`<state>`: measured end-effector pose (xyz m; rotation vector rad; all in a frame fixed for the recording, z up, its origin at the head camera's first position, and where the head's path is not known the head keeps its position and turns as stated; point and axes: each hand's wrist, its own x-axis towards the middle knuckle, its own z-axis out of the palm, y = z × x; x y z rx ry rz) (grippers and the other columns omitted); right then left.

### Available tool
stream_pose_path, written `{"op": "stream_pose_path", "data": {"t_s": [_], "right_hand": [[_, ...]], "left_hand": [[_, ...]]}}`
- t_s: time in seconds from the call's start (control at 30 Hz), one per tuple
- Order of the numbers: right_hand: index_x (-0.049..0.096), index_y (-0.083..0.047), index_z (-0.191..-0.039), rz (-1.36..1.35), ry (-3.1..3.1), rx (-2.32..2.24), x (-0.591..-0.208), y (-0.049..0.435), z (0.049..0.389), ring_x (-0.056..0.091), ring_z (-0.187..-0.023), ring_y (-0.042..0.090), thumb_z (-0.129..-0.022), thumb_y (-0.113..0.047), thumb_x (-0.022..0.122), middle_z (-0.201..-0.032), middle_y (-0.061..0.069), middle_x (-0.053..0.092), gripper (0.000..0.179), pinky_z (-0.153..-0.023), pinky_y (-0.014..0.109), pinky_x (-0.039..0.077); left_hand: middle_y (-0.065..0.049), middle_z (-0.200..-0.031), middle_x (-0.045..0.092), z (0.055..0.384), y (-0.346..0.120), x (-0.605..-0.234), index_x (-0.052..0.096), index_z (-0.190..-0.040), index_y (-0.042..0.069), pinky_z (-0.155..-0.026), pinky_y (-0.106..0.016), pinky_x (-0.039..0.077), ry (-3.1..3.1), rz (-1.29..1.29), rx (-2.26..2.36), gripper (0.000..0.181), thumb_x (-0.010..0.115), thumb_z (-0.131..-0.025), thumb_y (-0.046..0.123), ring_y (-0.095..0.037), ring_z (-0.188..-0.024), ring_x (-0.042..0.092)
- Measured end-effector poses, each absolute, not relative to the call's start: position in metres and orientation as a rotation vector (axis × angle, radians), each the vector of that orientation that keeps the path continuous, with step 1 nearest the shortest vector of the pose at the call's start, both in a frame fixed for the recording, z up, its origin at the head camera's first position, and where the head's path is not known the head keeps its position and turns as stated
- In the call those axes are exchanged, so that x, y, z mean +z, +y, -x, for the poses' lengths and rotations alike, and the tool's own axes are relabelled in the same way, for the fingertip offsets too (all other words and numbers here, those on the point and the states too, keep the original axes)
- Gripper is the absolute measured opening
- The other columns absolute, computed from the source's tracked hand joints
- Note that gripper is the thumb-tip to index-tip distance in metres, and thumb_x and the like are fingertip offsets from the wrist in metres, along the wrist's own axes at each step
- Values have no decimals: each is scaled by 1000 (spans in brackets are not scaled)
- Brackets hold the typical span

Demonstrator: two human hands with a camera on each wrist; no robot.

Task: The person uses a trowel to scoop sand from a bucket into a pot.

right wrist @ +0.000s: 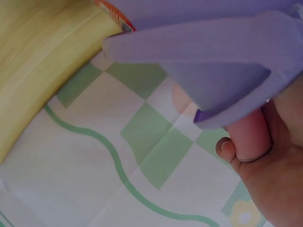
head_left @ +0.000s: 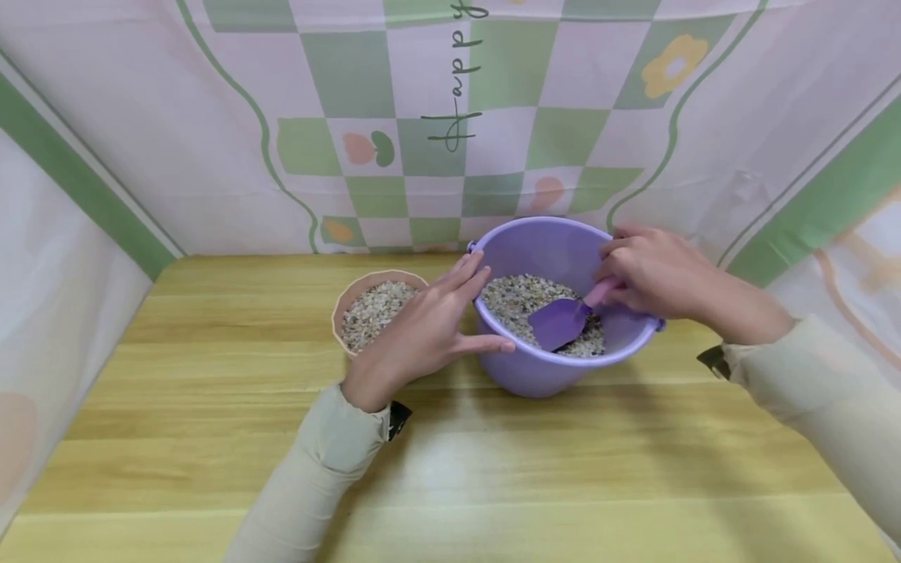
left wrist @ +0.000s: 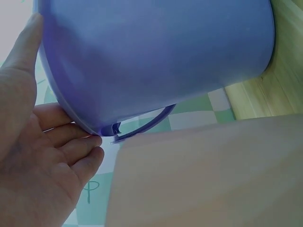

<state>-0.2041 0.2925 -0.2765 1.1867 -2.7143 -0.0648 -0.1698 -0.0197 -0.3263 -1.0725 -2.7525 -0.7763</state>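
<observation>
A purple bucket stands on the table, part filled with small mixed gravel. My right hand grips the pink handle of a toy shovel, and its purple blade lies at the gravel inside the bucket. Against the bucket's left rim rests my left hand, fingers extended and thumb spread along the near side. The left wrist view has the fingertips touching the rim close to the bucket's folded-down handle. A pinkish bowl of paler gravel sits to the left, partly behind my left hand.
The wooden table reaches back to a hanging cloth with green checks. Further cloth hangs at the left and right sides. In the right wrist view, a red-orange label shows on the bucket.
</observation>
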Motion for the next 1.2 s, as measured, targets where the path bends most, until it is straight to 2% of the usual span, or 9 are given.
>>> {"op": "stream_pose_path", "data": {"t_s": [0.1,0.33,0.5,0.73,1.2], "right_hand": [[77,-18,-77,-1198,-2702,-49,-278,290,206,43,-71,15,-67,-18,91,-70,-10,52,17,-57,32,42],[79,-12,-82,-1180,-2710,-19,-280,289,207,47,-74,17,-66,-17,91,-74,-7,57,21,-60,34,45],[79,-14,-82,-1162,-2726,10,-283,289,207,48,-75,16,-66,-18,91,-76,-7,61,21,-60,34,45],[79,-16,-82,-1212,-2687,104,-292,285,208,50,-79,19,-69,-18,90,-80,-2,65,17,-70,40,47],[80,-14,-84,-1210,-2656,143,-294,283,212,49,-80,18,-68,-16,89,-82,-3,66,19,-68,39,46]], "left_hand": [[-12,-165,12,170,-20,-327,34,-153,2,-118,-43,24,-2754,1070,-777,101,66,-82,66,-25,-150,18],[-13,-165,13,170,-20,-327,35,-153,1,-118,-44,24,-2745,1080,-777,101,67,-82,65,-25,-150,18],[-13,-165,13,170,-20,-326,35,-153,1,-117,-44,24,-2749,1074,-779,101,67,-82,64,-25,-150,18],[-13,-164,13,170,-17,-327,34,-153,2,-118,-44,23,-2745,1096,-773,100,67,-82,65,-25,-150,18],[-13,-164,14,170,-20,-326,34,-153,1,-118,-44,24,-2754,1074,-788,100,67,-82,64,-25,-150,18]]}}
